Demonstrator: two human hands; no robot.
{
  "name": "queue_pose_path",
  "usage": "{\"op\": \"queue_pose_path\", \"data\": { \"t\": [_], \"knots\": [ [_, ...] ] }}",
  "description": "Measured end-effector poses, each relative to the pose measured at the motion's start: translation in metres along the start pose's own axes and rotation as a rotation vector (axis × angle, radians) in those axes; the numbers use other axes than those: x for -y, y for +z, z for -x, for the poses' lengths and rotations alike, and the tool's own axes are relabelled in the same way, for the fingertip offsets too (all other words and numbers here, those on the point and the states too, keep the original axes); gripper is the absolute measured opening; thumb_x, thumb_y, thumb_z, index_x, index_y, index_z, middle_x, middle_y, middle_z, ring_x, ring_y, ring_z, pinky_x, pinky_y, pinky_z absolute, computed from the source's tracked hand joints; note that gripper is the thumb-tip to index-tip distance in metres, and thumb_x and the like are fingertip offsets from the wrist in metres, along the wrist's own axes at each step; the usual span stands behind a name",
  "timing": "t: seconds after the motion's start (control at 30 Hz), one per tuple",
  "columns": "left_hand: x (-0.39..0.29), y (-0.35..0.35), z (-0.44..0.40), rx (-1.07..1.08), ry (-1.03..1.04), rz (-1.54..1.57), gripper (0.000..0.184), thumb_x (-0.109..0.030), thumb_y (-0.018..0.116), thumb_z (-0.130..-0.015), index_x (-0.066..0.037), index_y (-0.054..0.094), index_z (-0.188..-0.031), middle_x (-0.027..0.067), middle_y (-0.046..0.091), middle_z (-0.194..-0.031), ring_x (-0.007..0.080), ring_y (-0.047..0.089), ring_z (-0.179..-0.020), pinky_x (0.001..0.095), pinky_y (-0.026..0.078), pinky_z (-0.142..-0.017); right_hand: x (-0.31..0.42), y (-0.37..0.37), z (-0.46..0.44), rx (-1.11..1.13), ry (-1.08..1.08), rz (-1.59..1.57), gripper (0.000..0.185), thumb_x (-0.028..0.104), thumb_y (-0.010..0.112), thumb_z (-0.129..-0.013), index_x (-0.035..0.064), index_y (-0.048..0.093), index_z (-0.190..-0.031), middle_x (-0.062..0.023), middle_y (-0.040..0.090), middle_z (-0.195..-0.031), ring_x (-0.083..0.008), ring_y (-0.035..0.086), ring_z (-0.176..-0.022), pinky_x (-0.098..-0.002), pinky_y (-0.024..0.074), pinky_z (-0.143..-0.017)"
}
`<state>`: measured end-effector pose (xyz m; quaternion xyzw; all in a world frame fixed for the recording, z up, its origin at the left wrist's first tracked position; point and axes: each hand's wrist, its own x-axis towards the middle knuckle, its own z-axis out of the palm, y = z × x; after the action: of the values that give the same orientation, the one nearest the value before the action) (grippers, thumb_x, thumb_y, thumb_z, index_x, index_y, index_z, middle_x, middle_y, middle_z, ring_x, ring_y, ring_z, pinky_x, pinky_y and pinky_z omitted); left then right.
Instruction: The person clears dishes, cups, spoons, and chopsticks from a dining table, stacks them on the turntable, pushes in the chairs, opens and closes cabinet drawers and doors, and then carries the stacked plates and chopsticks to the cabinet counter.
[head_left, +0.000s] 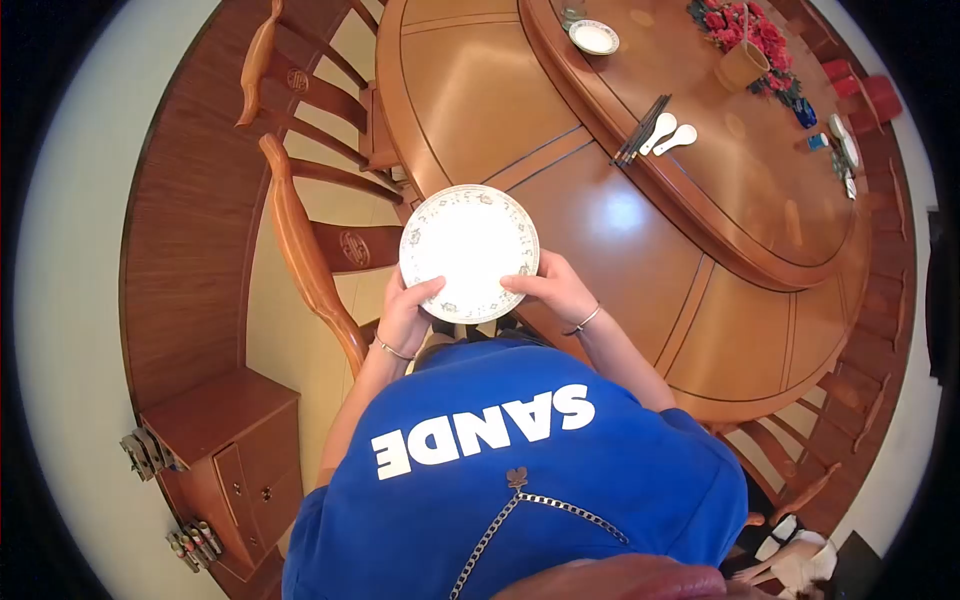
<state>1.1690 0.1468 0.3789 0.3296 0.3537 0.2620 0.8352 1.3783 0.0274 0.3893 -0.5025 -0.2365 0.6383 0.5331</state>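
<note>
A white plate (468,250) with a patterned rim is held in front of my body, its face turned up toward me. My left hand (407,305) grips the lower left edge, thumb on top and fingers hidden beneath. On the lower right edge my right hand (556,290) grips in the same way. Whether it is one plate or a stack, I cannot tell. Just beyond and to the right of the plate is the round wooden table (600,270).
On the raised turntable (700,210) lie black chopsticks (640,131), two white spoons (666,136), a small dish (594,37) and red flowers (750,35). A wooden chair (318,245) stands close on the left. Behind it is a cabinet (225,430).
</note>
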Motion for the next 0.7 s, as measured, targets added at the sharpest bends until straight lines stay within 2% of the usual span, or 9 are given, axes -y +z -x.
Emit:
{"op": "queue_pose_path", "data": {
  "t": [0.1,0.13,0.2,0.27,0.33,0.43,0.57,0.63,0.7],
  "knots": [
    [-0.003,-0.002,0.002,-0.008,-0.007,0.067,0.060,-0.001,0.066,-0.079,0.003,0.040,-0.134,0.0154,0.054,-0.127,0.0255,0.056,-0.116,0.0389,0.047,-0.098,0.002,-0.034,-0.017,0.033,0.066,-0.009,0.045,0.021,0.064,-0.090,-0.0061,0.050,-0.123,-0.0175,0.064,-0.109,-0.0241,0.067,-0.091,-0.0349,0.0574,-0.075],
    [-0.005,-0.003,0.005,-0.012,-0.009,0.069,0.060,-0.001,0.066,-0.079,0.003,0.040,-0.134,0.0154,0.054,-0.127,0.0255,0.056,-0.116,0.0389,0.047,-0.098,0.004,-0.051,-0.028,-0.056,-0.011,-0.028,0.048,0.029,0.062,-0.092,-0.0062,0.050,-0.122,-0.0197,0.064,-0.107,-0.0274,0.067,-0.092,-0.0376,0.0577,-0.077],
    [-0.009,-0.004,0.010,-0.002,-0.032,0.131,0.063,-0.005,0.064,-0.082,0.002,0.036,-0.138,0.0178,0.051,-0.132,0.0280,0.053,-0.120,0.0405,0.046,-0.100,-0.007,-0.105,-0.063,-0.484,-0.082,-0.305,0.059,0.038,0.064,-0.091,-0.0066,0.047,-0.126,-0.0247,0.062,-0.110,-0.0322,0.066,-0.094,-0.0417,0.0568,-0.080],
    [-0.014,0.001,0.016,-0.013,0.009,0.145,0.062,-0.006,0.063,-0.083,0.003,0.036,-0.138,0.0179,0.051,-0.132,0.0285,0.053,-0.120,0.0409,0.045,-0.100,-0.021,-0.181,-0.096,-0.817,-0.162,-0.274,0.068,0.043,0.066,-0.088,-0.0087,0.045,-0.127,-0.0286,0.056,-0.119,-0.0334,0.062,-0.103,-0.0426,0.0549,-0.083],
    [-0.018,0.002,0.022,-0.036,0.045,0.169,0.063,-0.006,0.063,-0.083,0.003,0.035,-0.139,0.0180,0.050,-0.133,0.0292,0.053,-0.121,0.0415,0.045,-0.102,-0.028,-0.242,-0.119,-0.915,-0.256,-0.437,0.072,0.045,0.067,-0.086,-0.0108,0.045,-0.127,-0.0285,0.053,-0.122,-0.0330,0.058,-0.107,-0.0432,0.0526,-0.087],
    [-0.020,-0.003,0.027,-0.067,0.079,0.229,0.062,-0.002,0.063,-0.082,0.003,0.037,-0.137,0.0170,0.051,-0.132,0.0279,0.053,-0.120,0.0408,0.045,-0.100,-0.024,-0.288,-0.138,-0.741,-0.299,-0.657,0.070,0.043,0.059,-0.092,-0.0125,0.039,-0.128,-0.0248,0.054,-0.116,-0.0347,0.057,-0.103,-0.0445,0.0503,-0.090],
    [-0.027,-0.003,0.038,-0.111,0.105,0.201,0.062,-0.001,0.063,-0.082,0.005,0.037,-0.137,0.0182,0.050,-0.133,0.0291,0.053,-0.120,0.0410,0.044,-0.101,-0.013,-0.299,-0.158,-0.566,-0.297,-0.965,0.057,0.043,0.048,-0.098,-0.0099,0.044,-0.118,-0.0285,0.052,-0.126,-0.0367,0.057,-0.103,-0.0486,0.0483,-0.092],
    [-0.026,-0.008,0.041,-0.123,0.117,0.199,0.061,-0.001,0.063,-0.082,0.005,0.037,-0.137,0.0184,0.050,-0.133,0.0293,0.053,-0.120,0.0411,0.044,-0.101,-0.011,-0.300,-0.164,-0.604,-0.302,-0.945,0.050,0.041,0.044,-0.100,-0.0078,0.049,-0.112,-0.0269,0.057,-0.119,-0.0336,0.060,-0.095,-0.0448,0.0518,-0.084],
    [-0.024,-0.011,0.044,-0.137,0.125,0.196,0.061,-0.001,0.063,-0.082,0.006,0.037,-0.137,0.0186,0.050,-0.133,0.0295,0.053,-0.120,0.0412,0.044,-0.102,-0.026,-0.320,-0.176,-0.493,-0.356,-0.970,0.046,0.038,0.043,-0.101,-0.0061,0.051,-0.111,-0.0257,0.061,-0.114,-0.0307,0.061,-0.088,-0.0382,0.0533,-0.075]
  ]
}}
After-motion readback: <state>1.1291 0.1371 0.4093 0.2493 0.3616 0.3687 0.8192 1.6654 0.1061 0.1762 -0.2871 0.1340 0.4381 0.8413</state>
